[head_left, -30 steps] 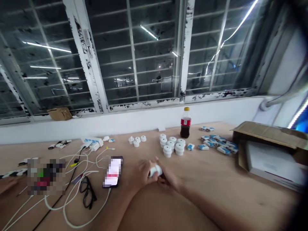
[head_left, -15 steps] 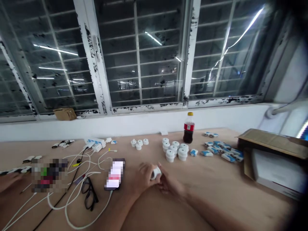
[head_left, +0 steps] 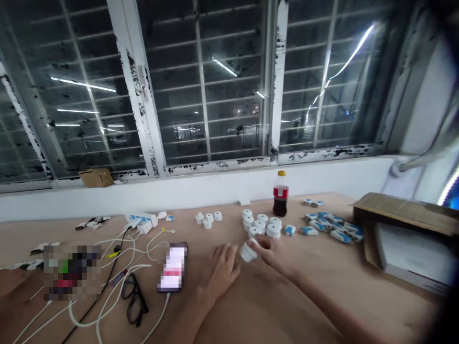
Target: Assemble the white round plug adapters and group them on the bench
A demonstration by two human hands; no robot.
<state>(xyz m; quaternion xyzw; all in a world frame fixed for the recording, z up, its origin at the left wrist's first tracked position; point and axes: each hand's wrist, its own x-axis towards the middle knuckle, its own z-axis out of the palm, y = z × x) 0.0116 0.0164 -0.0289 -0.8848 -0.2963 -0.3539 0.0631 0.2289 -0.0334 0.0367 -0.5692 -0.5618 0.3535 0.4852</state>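
My right hand (head_left: pixel 274 253) grips a white round plastic piece (head_left: pixel 248 252), tilted, with thumb and fingers at its upper right edge. It is just in front of a cluster of several similar white round pieces (head_left: pixel 261 223), each with a small dark spot on top. To the left, my left hand (head_left: pixel 225 265) is low over the table, apart from the held piece. Its fingers are loosely stretched out with nothing in them. A phone (head_left: pixel 172 267) with a lit screen, plugged into a white cable, lies left of that hand.
A cola bottle (head_left: pixel 280 196) stands behind the cluster. Several blue-and-white pieces (head_left: pixel 324 222) and an open cardboard box (head_left: pixel 405 208) are on the right. Glasses (head_left: pixel 134 298), tangled cables and a power strip (head_left: pixel 143 220) lie left. Another person's arm (head_left: pixel 14 291) shows at far left.
My left hand has let go of the white round piece and drawn slightly away. My right hand has carried the piece up and to the right, towards the cluster. The view has shifted slightly.
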